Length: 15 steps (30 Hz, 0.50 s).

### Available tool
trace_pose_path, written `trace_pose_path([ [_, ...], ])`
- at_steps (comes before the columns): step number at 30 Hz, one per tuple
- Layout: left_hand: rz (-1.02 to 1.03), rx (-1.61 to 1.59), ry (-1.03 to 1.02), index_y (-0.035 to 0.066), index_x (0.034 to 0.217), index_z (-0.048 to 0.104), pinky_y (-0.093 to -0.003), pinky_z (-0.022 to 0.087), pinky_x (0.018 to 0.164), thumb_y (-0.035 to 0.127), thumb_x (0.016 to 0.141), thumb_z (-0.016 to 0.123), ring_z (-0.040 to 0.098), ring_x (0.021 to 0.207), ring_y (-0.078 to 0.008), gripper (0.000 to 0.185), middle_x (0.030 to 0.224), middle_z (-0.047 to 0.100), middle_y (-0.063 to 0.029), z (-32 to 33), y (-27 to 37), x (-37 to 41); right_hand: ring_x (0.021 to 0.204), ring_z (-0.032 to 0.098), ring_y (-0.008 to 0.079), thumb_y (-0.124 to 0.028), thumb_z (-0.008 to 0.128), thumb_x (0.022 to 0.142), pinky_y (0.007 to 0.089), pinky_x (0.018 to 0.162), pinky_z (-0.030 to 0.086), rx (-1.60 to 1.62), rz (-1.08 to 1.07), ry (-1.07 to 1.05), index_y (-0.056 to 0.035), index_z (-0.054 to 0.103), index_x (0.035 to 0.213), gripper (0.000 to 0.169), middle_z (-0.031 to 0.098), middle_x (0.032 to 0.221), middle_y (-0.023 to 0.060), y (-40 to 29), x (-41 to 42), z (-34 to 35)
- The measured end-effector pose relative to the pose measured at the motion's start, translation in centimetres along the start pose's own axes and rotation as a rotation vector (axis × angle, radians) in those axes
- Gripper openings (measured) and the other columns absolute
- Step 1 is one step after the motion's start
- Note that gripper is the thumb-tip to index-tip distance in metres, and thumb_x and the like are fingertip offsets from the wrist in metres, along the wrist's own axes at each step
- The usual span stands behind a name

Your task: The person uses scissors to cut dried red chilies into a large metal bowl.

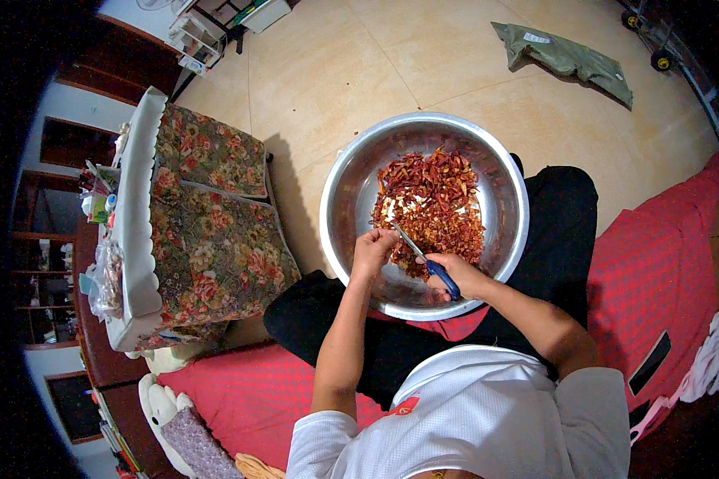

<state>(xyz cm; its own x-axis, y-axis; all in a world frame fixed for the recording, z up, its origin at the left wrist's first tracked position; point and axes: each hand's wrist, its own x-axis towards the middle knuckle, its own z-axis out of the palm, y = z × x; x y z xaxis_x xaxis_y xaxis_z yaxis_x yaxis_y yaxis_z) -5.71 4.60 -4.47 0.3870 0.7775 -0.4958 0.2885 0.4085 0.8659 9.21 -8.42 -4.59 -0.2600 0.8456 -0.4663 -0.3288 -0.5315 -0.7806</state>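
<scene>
A wide metal basin [331, 242] stands before me, between my legs. Dried red chilies [428, 173] lie heaped in its far part, and smaller cut chili pieces [449, 230] with pale seeds spread nearer to me. My right hand [458, 275] grips blue-handled scissors [443, 279], their blades pointing up and left toward my other hand. Over the basin's near left part, my left hand [372, 248] has its fingers pinched together close to the blade tips. Whatever sits between those fingers is too small to make out.
A floral-covered cabinet [215, 239] with a white scalloped top cloth stands at left. Red checked fabric [653, 269] covers the seat around me. A phone [650, 362] and a plush toy [168, 413] rest on it. On the tiled floor lies a green plastic package [566, 63].
</scene>
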Motion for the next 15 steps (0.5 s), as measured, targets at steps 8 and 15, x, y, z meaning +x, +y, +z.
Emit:
trace_pose_path([
  [8, -0.246, -0.881, 0.008, 0.0, 0.085, 0.054, -0.0184, 0.042, 0.043, 0.013, 0.081, 0.057, 0.054, 0.059, -0.0099, 0.014, 0.073, 0.055, -0.0067, -1.9, -0.9, 1.8, 0.043, 0.046, 0.0102, -0.002, 0.054, 0.069, 0.0225, 0.038, 0.039, 0.149, 0.066, 0.076, 0.0003, 0.041, 0.116, 0.049, 0.047, 0.058, 0.003, 0.1, 0.5, 0.0],
  [15, -0.147, -0.897, -0.154, -0.008, 0.11, 0.038, -0.0325, 0.049, 0.083, -0.004, 0.079, 0.043, 0.056, 0.091, -0.0272, 0.031, 0.099, 0.052, -0.0199, -1.8, -0.8, 1.4, 0.05, 0.048, 0.0107, -0.004, 0.053, 0.073, 0.0233, 0.042, 0.041, 0.244, -0.002, 0.092, 0.0002, 0.039, 0.115, 0.045, 0.049, 0.064, 0.0047, -0.8, 0.0, -0.5],
])
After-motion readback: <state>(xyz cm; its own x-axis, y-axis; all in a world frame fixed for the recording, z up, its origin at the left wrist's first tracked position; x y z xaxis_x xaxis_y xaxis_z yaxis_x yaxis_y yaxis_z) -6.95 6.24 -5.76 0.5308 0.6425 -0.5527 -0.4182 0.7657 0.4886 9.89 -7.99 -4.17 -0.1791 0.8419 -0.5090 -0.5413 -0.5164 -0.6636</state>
